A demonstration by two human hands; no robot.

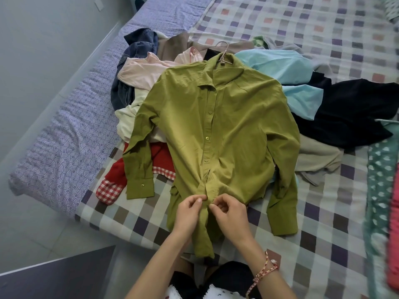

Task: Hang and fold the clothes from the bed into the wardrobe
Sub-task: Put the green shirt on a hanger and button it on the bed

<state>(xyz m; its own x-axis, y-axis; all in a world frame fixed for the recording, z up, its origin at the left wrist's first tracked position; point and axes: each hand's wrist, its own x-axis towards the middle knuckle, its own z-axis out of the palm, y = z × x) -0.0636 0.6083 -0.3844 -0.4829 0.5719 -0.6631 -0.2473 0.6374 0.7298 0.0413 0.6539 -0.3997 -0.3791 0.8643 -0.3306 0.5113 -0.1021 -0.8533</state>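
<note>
The green shirt [226, 126] lies front-up in the middle of the frame, spread over a pile of other clothes on the bed [323, 223]. A hanger [224, 50] is already inside it, and the hook pokes out of the collar at upper centre. The front is closed from the collar down to about the waist.

Both hands work at the lower centre of the frame. The left hand [189, 209] and right hand [230, 212] each pinch the shirt's button strip with curled fingers, touching it from either side. Whether a button sits between the fingertips cannot be told. A cord bracelet [265, 270] hangs on the right wrist.

This looks like the fastening step for 1 shirt, done so it stays on the hanger. Next, 1 edge must be held taut while the button is pushed through its hole. After that the shirt can be lifted by the hook; the wardrobe is not in view.

Much remains in the pile: a pale blue garment [280, 65] at upper right, a black garment [356, 108] at right, and pink [146, 70], red [159, 156] and denim [140, 44] pieces at left.
</note>
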